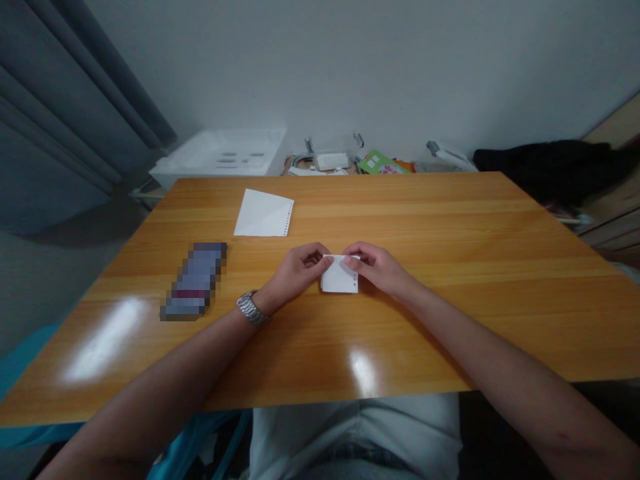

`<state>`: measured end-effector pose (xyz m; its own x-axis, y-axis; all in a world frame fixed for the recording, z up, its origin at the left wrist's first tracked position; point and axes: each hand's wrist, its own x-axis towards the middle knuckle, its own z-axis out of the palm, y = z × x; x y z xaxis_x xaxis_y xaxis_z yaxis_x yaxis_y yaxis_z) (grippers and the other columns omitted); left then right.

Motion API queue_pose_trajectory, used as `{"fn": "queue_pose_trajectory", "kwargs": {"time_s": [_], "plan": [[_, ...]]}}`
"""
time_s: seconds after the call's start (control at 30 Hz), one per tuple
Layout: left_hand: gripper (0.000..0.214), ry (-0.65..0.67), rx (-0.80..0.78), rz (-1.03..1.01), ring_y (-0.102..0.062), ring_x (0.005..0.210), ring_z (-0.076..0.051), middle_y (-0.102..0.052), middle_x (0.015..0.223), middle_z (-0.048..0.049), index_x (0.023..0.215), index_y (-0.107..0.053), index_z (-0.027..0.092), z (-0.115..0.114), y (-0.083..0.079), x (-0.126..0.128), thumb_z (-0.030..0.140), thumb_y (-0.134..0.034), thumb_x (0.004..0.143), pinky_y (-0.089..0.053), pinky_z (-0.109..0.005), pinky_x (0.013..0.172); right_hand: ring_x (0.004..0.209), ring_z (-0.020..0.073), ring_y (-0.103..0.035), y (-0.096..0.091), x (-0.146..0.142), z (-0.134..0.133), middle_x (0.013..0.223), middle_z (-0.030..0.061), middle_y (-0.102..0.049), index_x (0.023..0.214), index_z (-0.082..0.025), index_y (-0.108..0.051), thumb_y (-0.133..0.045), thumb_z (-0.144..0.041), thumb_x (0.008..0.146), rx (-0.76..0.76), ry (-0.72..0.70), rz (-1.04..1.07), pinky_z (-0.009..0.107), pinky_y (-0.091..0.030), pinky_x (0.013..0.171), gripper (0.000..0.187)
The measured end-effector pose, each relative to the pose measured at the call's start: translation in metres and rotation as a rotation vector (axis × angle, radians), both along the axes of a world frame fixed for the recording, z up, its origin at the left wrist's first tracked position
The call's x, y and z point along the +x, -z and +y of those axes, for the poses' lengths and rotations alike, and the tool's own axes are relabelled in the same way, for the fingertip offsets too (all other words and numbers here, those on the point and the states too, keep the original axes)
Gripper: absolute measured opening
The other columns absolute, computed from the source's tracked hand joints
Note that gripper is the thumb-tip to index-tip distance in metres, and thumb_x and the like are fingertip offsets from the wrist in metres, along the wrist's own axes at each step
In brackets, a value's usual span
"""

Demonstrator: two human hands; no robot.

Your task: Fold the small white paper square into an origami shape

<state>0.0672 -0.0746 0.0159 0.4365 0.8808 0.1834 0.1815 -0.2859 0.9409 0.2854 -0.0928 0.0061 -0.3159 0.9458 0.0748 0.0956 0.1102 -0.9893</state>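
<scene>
Glossy wooden table (450,227), grey wall (350,67) above: at frame centre, left hand (300,268) and right hand (380,268) tightly pinch near-square notepaper (339,277), holes (355,281) rightward.

Single head-worn view from above lap (300,433), facing forward and down across wooden table (425,227) toward wall (350,67).

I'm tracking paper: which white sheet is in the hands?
The small, squarish white paper, pinched by left hand and right hand; the larger white sheet lies apart, untouched.
</scene>
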Motion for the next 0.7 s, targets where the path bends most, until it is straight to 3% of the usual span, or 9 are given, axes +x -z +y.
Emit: {"fn": "queue_pose_trajectory", "kwargs": {"time_s": [0.2, 0.47, 0.7], "plan": [[0.028, 0.079, 0.008, 0.064, -0.058, 0.069, -0.012, -0.065, 0.078, -0.0024, 0.087, -0.065, 0.015, -0.0030, 0.0003, 0.0009, 0.043, -0.064, 0.093, -0.045, -0.022, 0.061, 0.073, 0.0166, -0.061, -0.0032, 0.0002, -0.0008, 0.081, 0.0021, -0.069, 0.086, -0.020, -0.068, -0.072, -0.052, 0.087, 0.051, -0.007, -0.063, 0.030, -0.048, 0.069, 0.033], [0.028, 0.038, 0.009, 0.008, -0.063, 0.078, -0.015, -0.070, 0.087, -0.0053, 0.097, -0.068, 0.015, -0.0045, -0.0008, 0.0055, 0.042, -0.063, 0.095, -0.051, -0.024, 0.068, 0.072, 0.0163, -0.061, 0.0003, 0.0012, -0.0010, 0.082, 0.0023, -0.069, 0.086, -0.020, -0.066, -0.069, -0.048, 0.090, 0.107, 0.052, -0.097, 0.029, -0.046, 0.067, 0.029], [0.025, -0.007, 0.034, 0.017, -0.065, 0.078, -0.014, -0.072, 0.087, -0.0050, 0.094, -0.069, 0.014, -0.0014, 0.0031, 0.0047, 0.039, -0.066, 0.093, -0.052, -0.023, 0.070, 0.076, 0.0174, -0.064, -0.0063, 0.0010, -0.0036, 0.085, 0.0044, -0.073, 0.091, -0.018, -0.071, -0.068, -0.047, 0.091, 0.124, 0.018, -0.149, 0.029, -0.047, 0.069, 0.029]]}}
